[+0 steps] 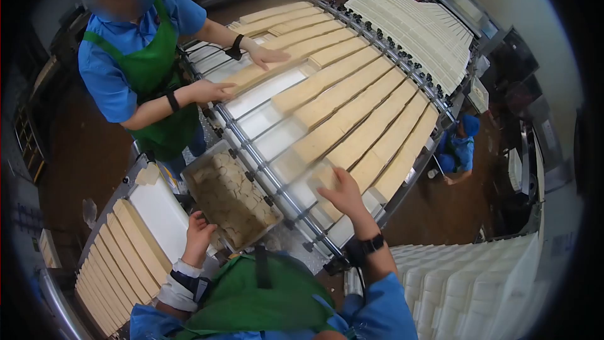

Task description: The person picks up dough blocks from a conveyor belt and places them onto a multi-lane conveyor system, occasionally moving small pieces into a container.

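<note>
My right hand (345,194) is at the near end of a long pale tan strip (371,145), its fingers curled against the blurred end of that strip. Below and to the left, my left hand (200,237) hovers by the near left corner of a grey bin (220,146), its fingers loosely bent and apart with nothing visible in them. Inside the bin lie many pale broken pieces (231,182). The strips rest side by side on a white slatted conveyor (267,123) with a metal rail (251,154) along its near edge.
Across the conveyor's left side, a co-worker in a green apron (141,63) has both hands on another strip. More strips (119,258) stand on a lower left surface. White corrugated sheets (415,31) lie beyond, stacked white trays (459,289) at right. Another person (458,148) crouches right.
</note>
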### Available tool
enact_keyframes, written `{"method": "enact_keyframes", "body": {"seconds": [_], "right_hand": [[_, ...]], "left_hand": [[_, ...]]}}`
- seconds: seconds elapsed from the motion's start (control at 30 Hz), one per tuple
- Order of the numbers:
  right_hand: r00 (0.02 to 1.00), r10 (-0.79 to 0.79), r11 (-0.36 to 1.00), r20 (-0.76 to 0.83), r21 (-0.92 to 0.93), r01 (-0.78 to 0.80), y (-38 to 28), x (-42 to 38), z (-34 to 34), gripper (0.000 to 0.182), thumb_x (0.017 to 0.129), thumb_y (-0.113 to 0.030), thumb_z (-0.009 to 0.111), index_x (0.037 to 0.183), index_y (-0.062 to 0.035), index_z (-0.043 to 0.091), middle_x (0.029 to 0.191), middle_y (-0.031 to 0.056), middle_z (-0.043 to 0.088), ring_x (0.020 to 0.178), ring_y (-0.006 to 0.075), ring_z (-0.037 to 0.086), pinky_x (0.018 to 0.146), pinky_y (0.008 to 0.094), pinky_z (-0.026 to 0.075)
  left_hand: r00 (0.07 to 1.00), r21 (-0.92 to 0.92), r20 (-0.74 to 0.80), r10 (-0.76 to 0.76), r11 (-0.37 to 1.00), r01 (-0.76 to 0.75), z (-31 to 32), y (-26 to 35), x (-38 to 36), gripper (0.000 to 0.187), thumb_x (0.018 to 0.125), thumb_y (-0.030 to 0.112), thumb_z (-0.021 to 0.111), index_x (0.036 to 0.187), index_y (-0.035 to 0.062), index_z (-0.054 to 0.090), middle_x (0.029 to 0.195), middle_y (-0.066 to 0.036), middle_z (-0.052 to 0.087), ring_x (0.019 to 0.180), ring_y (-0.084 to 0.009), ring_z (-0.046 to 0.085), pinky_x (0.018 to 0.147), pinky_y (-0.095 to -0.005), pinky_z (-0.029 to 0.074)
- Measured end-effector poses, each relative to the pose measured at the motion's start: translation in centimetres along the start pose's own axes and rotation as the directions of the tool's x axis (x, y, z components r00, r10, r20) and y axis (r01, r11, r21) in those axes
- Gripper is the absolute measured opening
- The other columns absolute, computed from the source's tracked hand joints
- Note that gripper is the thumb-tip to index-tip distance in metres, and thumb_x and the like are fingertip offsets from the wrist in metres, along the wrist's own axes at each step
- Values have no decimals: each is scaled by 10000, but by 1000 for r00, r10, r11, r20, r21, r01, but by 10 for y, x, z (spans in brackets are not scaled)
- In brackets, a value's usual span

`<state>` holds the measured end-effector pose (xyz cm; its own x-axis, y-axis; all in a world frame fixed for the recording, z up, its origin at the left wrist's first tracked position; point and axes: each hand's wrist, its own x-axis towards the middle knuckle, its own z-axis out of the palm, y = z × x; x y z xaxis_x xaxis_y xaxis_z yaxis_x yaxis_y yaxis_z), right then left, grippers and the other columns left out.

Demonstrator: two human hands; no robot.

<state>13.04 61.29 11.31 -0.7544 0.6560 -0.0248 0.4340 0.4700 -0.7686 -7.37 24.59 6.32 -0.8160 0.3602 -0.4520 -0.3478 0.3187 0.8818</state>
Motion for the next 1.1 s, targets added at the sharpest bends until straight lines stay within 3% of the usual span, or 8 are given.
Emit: {"method": "enact_keyframes", "body": {"seconds": [0.07,0.17,0.3,0.5,0.7,0.87,1.0,1.1], "right_hand": [[981,-144,938,-131,-334,93,-3,18,19,569,770,-185,762,1245,49,553,1189,232,633,1132,335,612,983,402,484],[990,143,897,6,-424,-127,8,38,32,609,752,-194,730,1270,51,524,1184,283,594,1150,404,569,986,450,474],[987,-77,790,-140,-612,-25,17,37,59,749,712,-240,790,1317,68,475,1326,292,495,1284,474,427,1109,522,326],[989,-71,712,-133,-700,-43,56,59,51,1149,658,-409,862,1472,120,246,1518,349,280,1444,477,225,1202,525,159],[994,70,681,-80,-725,-106,70,74,46,1249,643,-463,850,1495,138,162,1570,335,184,1476,462,156,1213,514,142],[985,155,656,-77,-737,-161,37,71,35,1286,618,-485,853,1527,76,137,1603,308,86,1484,465,114,1174,621,132],[994,-109,700,-21,-711,61,23,100,42,1302,581,-476,865,1554,-4,140,1609,284,87,1490,465,78,1144,670,161],[990,-141,607,10,-789,94,-48,130,19,1260,620,-463,860,1565,-36,144,1608,276,101,1488,442,122,1153,645,179]], "left_hand": [[1000,-1,19,8,1000,-8,6,0,-13,629,805,14,688,1372,72,422,1217,-145,483,1100,-235,524,932,-334,476],[996,35,65,56,998,-58,11,-2,-20,608,804,6,691,1353,71,439,1216,-132,490,1107,-230,520,939,-330,476],[996,12,49,81,997,-82,4,1,-31,568,792,5,708,1309,65,481,1190,-110,518,1091,-223,531,930,-335,486],[991,-24,-15,133,991,-134,-8,-23,-29,537,775,79,746,1266,78,528,1142,-113,562,1051,-215,554,886,-342,493],[978,68,-125,166,985,-159,-11,-32,-33,500,784,155,768,1222,23,567,1058,-83,606,983,-181,583,872,-321,503],[976,24,-166,138,990,-136,-27,-29,-43,445,809,180,765,1188,12,604,1047,-86,645,914,-153,626,814,-307,525],[951,8,-245,188,981,-192,-42,-50,-48,421,817,227,736,1160,11,622,979,-89,666,840,-180,654,741,-314,536],[976,-132,-215,38,989,-68,-56,-64,-55,393,830,217,732,1151,17,626,912,-57,665,818,-139,642,740,-286,526]]}}
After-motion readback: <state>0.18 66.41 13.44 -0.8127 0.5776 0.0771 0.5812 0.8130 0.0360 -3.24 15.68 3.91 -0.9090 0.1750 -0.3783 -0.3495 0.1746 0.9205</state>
